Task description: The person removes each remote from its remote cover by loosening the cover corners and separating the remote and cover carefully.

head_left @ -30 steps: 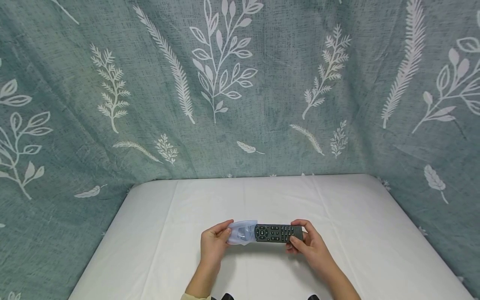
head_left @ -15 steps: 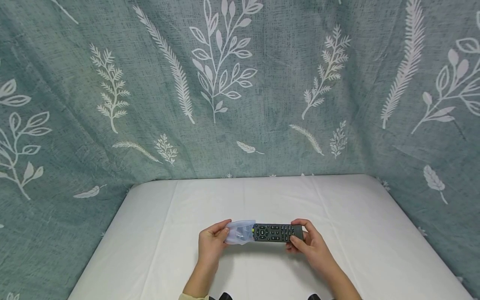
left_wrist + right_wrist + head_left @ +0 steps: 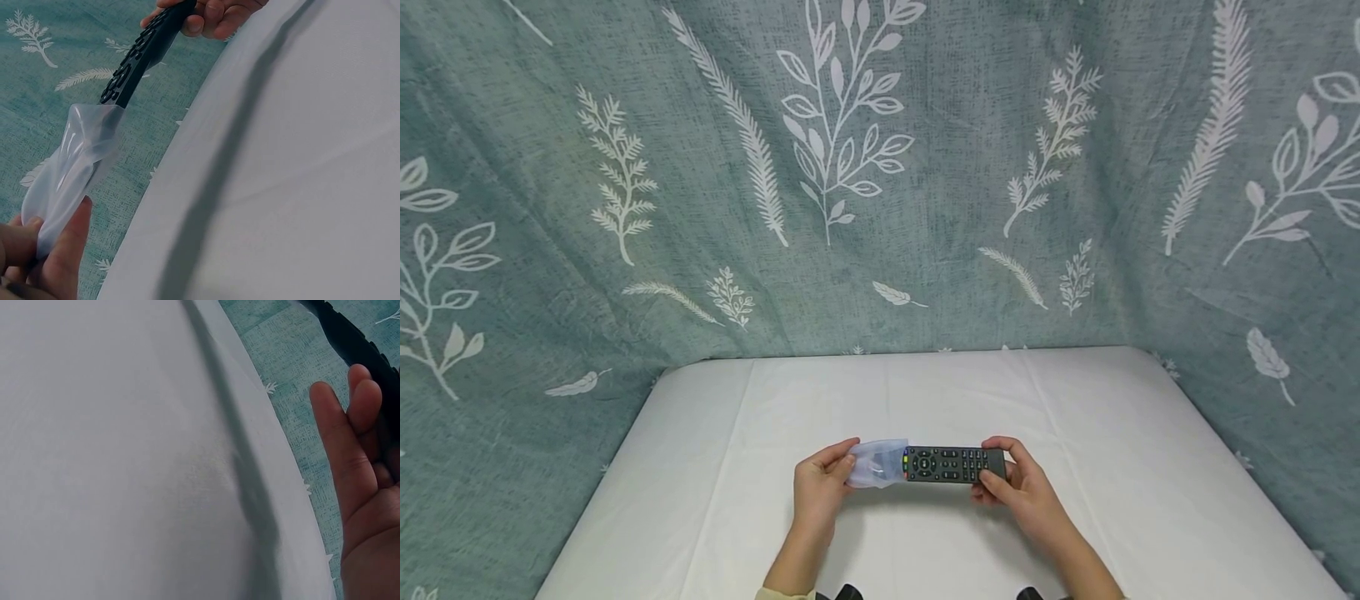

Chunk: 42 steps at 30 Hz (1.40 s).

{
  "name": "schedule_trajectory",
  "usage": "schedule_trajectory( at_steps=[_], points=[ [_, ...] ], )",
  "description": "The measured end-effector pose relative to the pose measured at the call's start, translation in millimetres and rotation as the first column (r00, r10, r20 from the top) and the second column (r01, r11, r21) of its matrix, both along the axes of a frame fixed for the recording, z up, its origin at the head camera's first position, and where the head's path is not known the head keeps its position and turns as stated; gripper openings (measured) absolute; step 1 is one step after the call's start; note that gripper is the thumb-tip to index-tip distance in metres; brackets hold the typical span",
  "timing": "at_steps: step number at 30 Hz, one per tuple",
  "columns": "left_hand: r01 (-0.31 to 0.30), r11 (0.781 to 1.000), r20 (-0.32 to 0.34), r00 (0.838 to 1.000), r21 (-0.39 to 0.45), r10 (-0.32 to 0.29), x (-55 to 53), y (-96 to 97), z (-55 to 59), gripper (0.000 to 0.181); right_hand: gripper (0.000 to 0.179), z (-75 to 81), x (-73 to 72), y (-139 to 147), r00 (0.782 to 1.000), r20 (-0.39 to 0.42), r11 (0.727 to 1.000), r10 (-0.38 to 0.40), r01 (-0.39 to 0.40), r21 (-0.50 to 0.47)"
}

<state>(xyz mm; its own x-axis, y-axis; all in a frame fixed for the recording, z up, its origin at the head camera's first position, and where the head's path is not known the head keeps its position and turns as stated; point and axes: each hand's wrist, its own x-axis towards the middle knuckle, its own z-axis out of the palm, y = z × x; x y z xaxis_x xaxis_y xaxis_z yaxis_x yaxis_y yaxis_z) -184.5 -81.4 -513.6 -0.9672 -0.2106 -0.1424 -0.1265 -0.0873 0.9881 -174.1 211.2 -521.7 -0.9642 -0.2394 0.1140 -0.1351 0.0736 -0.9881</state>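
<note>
A black remote control [image 3: 951, 465] lies level between my two hands, held up off the white surface. Its left end sits inside a translucent bluish plastic sleeve [image 3: 878, 464], which hides that part. My left hand [image 3: 822, 487] pinches the sleeve's far left end between thumb and fingers. At the remote's right end my right hand [image 3: 1018, 492] grips it, thumb on the button side and fingers behind. In the left wrist view, the sleeve [image 3: 78, 156] is wrinkled and bunched where the fingers pinch it. The right wrist view catches the remote's underside [image 3: 350, 334] along the fingers.
A white cloth-covered table [image 3: 760, 417] spreads below both hands, with soft shadows on it. Behind and at the sides hangs a green curtain [image 3: 955, 167] with white leaf prints. Two small dark objects poke in at the bottom edge.
My left hand has shifted slightly left with the sleeve, so more of the remote shows, including coloured buttons near the sleeve's mouth. My right hand stays nearly still.
</note>
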Motion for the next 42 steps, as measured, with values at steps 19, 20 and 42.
schedule_trajectory(
  at_steps=[19,20,42],
  points=[
    [-0.005,1.000,-0.012,1.000,-0.009,0.004,0.5,-7.0,4.2,0.025,0.047,1.0,-1.3,0.9,1.000,0.011,0.999,0.026,-0.025,-0.048],
    [-0.001,1.000,-0.012,1.000,-0.004,0.001,0.4,-7.3,4.3,0.026,0.046,0.9,-1.4,1.1,1.000,0.009,0.998,0.027,-0.027,-0.050],
    [0.043,0.999,-0.027,0.999,0.019,-0.042,0.6,-13.4,6.2,0.027,0.042,2.2,0.4,5.8,1.000,0.001,0.999,0.026,-0.026,-0.025]
  ],
)
